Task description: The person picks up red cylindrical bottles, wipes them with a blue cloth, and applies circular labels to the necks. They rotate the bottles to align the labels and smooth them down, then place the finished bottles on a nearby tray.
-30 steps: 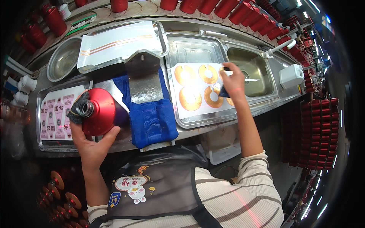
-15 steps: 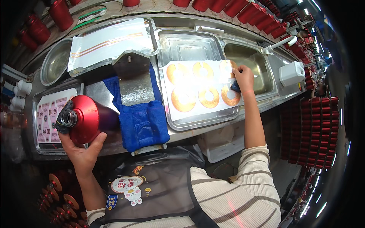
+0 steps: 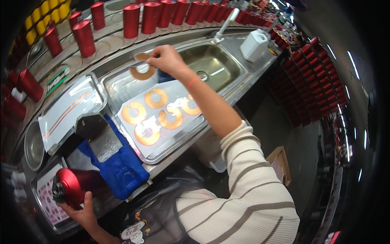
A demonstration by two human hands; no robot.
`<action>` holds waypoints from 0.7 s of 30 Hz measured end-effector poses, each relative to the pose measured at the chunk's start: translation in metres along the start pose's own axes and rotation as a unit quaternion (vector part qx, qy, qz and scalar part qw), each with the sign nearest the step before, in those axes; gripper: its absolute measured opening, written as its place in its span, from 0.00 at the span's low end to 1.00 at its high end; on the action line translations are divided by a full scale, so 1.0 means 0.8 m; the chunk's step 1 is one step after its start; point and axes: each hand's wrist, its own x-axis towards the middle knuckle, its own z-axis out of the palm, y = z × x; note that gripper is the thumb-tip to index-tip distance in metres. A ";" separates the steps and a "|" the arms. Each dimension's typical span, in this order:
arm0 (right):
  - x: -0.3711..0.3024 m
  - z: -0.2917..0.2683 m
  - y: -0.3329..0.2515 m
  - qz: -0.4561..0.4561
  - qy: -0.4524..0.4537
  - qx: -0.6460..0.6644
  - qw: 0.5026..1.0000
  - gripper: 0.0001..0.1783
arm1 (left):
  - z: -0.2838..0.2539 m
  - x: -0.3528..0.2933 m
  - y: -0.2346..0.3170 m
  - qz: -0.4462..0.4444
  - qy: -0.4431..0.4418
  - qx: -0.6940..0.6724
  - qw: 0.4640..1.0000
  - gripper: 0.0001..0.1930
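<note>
My right hand is stretched out to the far side of the counter, fingers pinched on a thin brown ring-shaped disc that I hold lifted above the far left corner of the steel tray. My left hand is down at the near left, its fingers curled around the lower side of a red cone-shaped bobbin lying on its side, its dark end facing left. Nearer in the tray from the lifted disc, a pale sheet carries five more orange rings, laid flat and close together. To the right of the tray is a steel sink basin with a tap at its far edge and a white plastic jug just beyond it. Left of the tray a blue cloth hangs over the counter edge, with a grey metal piece lying at its far end. Along the far rim stands a row of red spools, upright, with some yellow ones at the far left.
</note>
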 end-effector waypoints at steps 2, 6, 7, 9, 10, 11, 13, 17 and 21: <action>0.025 0.029 0.022 0.041 0.006 0.028 0.999 0.15 | -0.004 0.005 -0.009 0.048 -0.013 0.044 0.998 0.44; 0.039 0.096 0.076 0.135 0.012 -0.059 0.989 0.12 | 0.000 0.003 0.003 -0.008 0.002 0.024 1.000 0.45; 0.034 0.102 0.095 0.147 0.013 -0.104 0.983 0.11 | 0.002 0.004 0.002 -0.007 -0.006 0.022 1.000 0.45; 0.032 0.116 0.115 0.164 0.008 -0.194 0.967 0.10 | 0.003 0.005 0.001 0.005 -0.015 0.016 1.000 0.47; 0.031 0.117 0.113 0.155 0.008 -0.188 0.970 0.09 | 0.001 0.004 0.001 0.013 -0.019 0.013 1.000 0.48; 0.029 0.117 0.112 0.148 0.008 -0.182 0.972 0.08 | 0.001 0.003 0.001 0.004 -0.018 0.008 1.000 0.46; 0.023 0.114 0.109 0.126 0.020 -0.152 0.980 0.08 | 0.003 0.003 0.004 -0.016 -0.017 0.001 1.000 0.43; -0.002 0.088 0.059 0.061 0.028 -0.050 0.997 0.10 | -0.004 0.008 -0.008 0.032 -0.032 0.005 0.999 0.44; -0.046 0.058 -0.010 0.045 -0.044 0.133 0.989 0.13 | -0.009 0.023 0.005 0.013 -0.089 -0.035 0.995 0.48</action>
